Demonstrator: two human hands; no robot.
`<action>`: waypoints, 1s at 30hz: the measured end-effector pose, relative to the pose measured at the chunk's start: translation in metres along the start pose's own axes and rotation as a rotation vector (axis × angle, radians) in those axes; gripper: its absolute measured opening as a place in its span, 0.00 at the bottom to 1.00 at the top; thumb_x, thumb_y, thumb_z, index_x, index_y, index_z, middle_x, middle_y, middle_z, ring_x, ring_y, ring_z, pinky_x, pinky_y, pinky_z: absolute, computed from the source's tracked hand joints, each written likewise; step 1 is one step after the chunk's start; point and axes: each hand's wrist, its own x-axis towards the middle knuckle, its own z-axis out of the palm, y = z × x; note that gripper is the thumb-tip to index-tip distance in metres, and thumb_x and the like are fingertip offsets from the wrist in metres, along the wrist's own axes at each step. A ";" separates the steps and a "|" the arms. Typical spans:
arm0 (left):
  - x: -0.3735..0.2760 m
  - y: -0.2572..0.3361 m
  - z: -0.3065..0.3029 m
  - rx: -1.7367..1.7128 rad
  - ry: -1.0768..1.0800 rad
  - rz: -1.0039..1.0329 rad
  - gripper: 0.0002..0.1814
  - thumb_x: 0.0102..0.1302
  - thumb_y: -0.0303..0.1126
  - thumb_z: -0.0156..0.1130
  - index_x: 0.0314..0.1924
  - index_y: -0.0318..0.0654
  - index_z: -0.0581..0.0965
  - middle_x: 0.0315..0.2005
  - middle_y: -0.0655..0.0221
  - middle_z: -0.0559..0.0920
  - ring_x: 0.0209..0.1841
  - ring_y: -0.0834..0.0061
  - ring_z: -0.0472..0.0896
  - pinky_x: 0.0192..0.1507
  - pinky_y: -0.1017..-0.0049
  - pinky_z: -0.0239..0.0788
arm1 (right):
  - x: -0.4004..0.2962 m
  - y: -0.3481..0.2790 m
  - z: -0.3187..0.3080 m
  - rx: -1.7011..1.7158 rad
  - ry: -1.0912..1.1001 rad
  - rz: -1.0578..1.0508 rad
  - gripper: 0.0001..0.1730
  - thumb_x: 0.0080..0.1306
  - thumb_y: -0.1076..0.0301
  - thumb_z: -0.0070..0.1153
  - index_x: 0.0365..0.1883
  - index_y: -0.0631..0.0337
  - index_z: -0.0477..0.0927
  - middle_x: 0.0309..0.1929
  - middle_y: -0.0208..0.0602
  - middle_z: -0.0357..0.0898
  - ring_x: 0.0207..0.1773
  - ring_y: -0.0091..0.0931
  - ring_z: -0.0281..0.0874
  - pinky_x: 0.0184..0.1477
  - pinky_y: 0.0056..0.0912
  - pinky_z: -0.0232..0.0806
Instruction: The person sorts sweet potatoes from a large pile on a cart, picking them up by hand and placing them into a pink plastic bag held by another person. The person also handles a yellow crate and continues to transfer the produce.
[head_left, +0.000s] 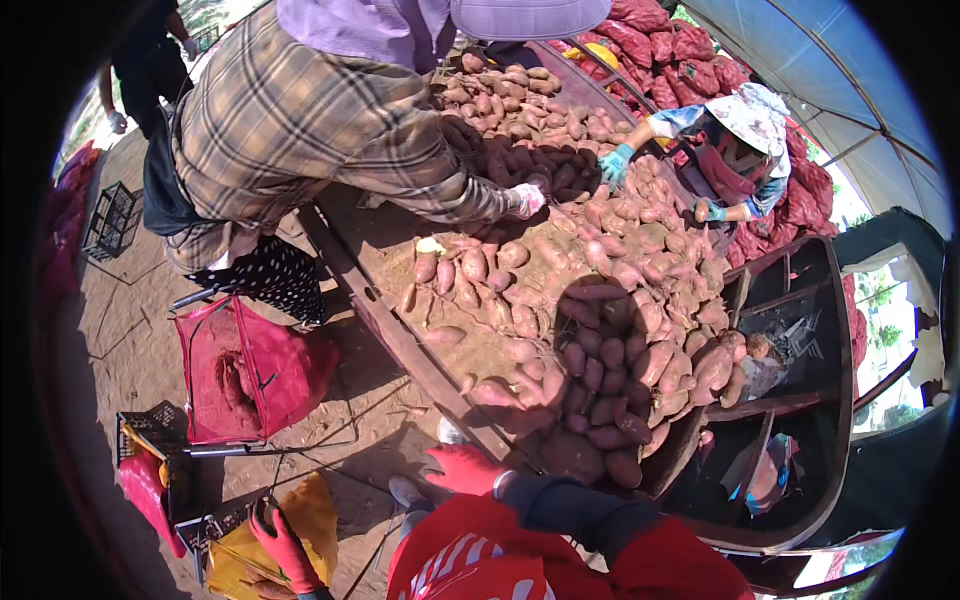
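Observation:
My left hand (283, 546), in a red glove with a dark fingertip area, is over a yellow bag (319, 514) at the lower left. Its fingers are apart and I see nothing in them. Several sweet potatoes (268, 586) lie in that bag. Red-gloved too, my right hand (463, 469) reaches across my body beside the wooden edge (420, 375) of the sorting table. Its fingers are spread, with no item visible in them. Before me a large heap of sweet potatoes (645, 247) covers the table, partly in shadow.
A person in a plaid shirt (300, 127) leans over the heap from the left. Across it, a person in a white hat (750, 124) holds a sweet potato (701, 210). A pink mesh bag (225, 375) hangs on a frame. Black crates (112, 221) and stacked red sacks (690, 60) stand around.

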 end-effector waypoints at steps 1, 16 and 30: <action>-0.001 0.034 0.034 0.060 -0.082 0.051 0.26 0.64 0.34 0.61 0.60 0.33 0.70 0.59 0.52 0.71 0.62 0.57 0.68 0.64 0.64 0.57 | -0.009 0.034 -0.009 0.025 0.055 0.111 0.32 0.63 0.46 0.54 0.55 0.62 0.73 0.49 0.53 0.77 0.52 0.44 0.76 0.52 0.45 0.68; -0.086 0.260 0.403 0.304 -1.038 0.692 0.37 0.54 0.53 0.66 0.64 0.51 0.69 0.65 0.54 0.65 0.67 0.50 0.61 0.67 0.54 0.52 | 0.121 0.336 -0.194 -1.032 0.148 0.463 0.24 0.71 0.56 0.37 0.65 0.39 0.68 0.74 0.48 0.51 0.71 0.55 0.52 0.69 0.65 0.44; -0.008 0.319 0.475 -1.021 -1.360 -0.886 0.22 0.73 0.35 0.52 0.64 0.37 0.65 0.53 0.64 0.77 0.54 0.64 0.77 0.57 0.65 0.69 | 0.056 0.302 -0.285 0.823 0.733 0.029 0.16 0.61 0.70 0.59 0.47 0.63 0.75 0.43 0.36 0.79 0.48 0.25 0.75 0.52 0.28 0.68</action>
